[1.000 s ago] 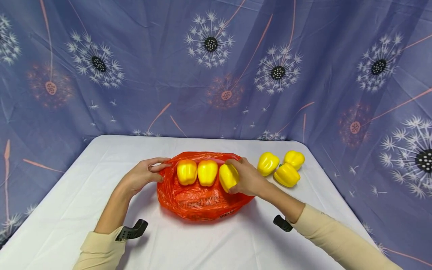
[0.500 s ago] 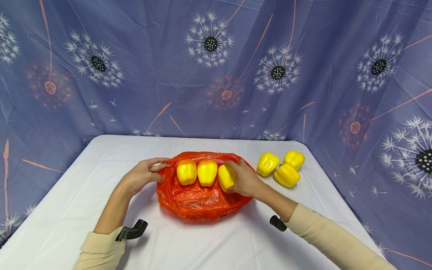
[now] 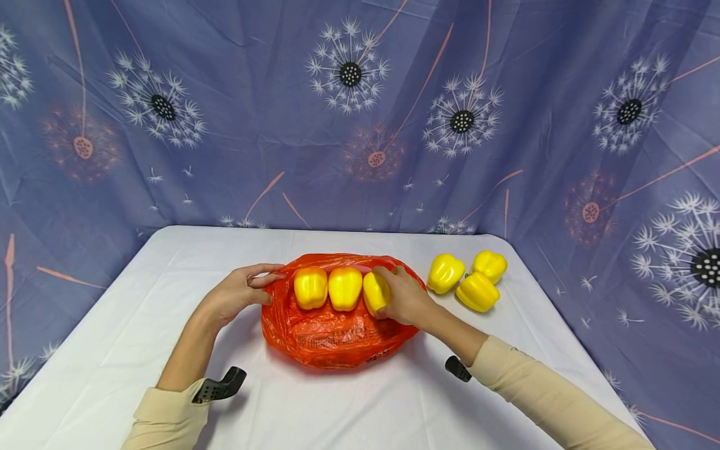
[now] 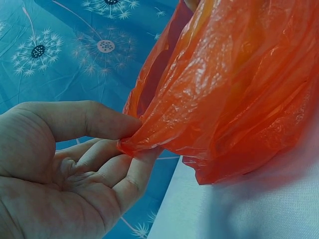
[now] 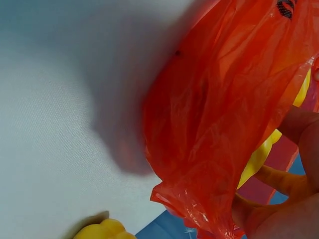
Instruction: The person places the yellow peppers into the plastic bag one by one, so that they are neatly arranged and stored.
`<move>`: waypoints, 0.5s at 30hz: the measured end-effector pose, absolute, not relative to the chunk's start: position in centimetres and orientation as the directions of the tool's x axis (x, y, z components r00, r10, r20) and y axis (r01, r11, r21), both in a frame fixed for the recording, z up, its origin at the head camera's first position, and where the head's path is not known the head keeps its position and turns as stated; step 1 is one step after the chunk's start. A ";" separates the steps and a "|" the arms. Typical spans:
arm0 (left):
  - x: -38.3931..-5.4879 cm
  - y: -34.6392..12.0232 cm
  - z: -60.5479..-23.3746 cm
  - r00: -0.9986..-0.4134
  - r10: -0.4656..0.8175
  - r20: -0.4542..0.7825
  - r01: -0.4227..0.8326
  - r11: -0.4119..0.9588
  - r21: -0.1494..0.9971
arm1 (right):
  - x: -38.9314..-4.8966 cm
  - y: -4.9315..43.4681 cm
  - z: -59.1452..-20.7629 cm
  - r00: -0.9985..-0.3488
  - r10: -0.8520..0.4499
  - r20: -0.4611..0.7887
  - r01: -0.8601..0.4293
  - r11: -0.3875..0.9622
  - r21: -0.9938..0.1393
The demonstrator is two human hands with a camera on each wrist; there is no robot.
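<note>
A red plastic bag (image 3: pixel 337 344) lies open on the table, with two yellow bell peppers (image 3: pixel 310 289) side by side inside it. My left hand (image 3: pixel 239 292) pinches the bag's left rim between thumb and fingers, as the left wrist view shows on the bag's edge (image 4: pixel 149 134). Inside the bag's right part, my right hand (image 3: pixel 407 297) grips a third yellow bell pepper (image 3: pixel 375 292), just right of the other two. In the right wrist view the bag's side (image 5: pixel 199 124) hides most of that pepper (image 5: pixel 259 162).
Three more yellow bell peppers (image 3: pixel 477 292) lie grouped on the white-covered table (image 3: pixel 337 412), right of the bag. A blue dandelion-print curtain (image 3: pixel 253 125) hangs behind and at both sides. Each wrist wears a black camera mount (image 3: pixel 220 384).
My right hand has shifted slightly left with the gripped pepper, bringing it closer to the two in the bag. The left hand keeps its place on the rim.
</note>
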State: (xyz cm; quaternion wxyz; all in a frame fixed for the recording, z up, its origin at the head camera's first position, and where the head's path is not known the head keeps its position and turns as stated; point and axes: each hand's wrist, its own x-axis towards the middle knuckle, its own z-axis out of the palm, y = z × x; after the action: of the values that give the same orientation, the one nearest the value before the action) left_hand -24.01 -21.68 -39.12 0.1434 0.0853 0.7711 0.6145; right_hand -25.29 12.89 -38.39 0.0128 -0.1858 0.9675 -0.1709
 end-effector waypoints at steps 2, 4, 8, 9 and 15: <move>-24.0 -21.7 -39.2 -0.945 0.306 -0.116 -0.047 0.223 0.974 | -25.4 12.9 -38.4 -0.931 -0.362 0.043 -0.355 0.874 -0.333; -24.0 -21.7 -39.2 -0.945 0.307 -0.111 -0.044 0.217 0.975 | -25.4 12.8 -38.4 -0.932 -0.360 0.046 -0.354 0.875 -0.329; -23.9 -21.7 -39.3 -0.946 0.306 -0.108 -0.044 0.210 0.977 | -25.5 12.8 -38.5 -0.935 -0.353 0.043 -0.348 0.880 -0.323; -23.9 -21.7 -39.3 -0.946 0.306 -0.109 -0.045 0.209 0.977 | -25.5 12.8 -38.5 -0.935 -0.352 0.042 -0.346 0.881 -0.322; -23.9 -21.6 -39.2 -0.945 0.307 -0.111 -0.046 0.212 0.976 | -25.7 12.8 -38.6 -0.933 -0.358 0.044 -0.353 0.880 -0.317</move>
State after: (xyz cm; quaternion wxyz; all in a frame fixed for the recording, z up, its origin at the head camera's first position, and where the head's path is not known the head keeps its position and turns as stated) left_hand -23.90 -21.63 -39.16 0.1416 0.0852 0.7654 0.6220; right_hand -25.67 12.84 -38.62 0.0077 -0.1834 0.9696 -0.1619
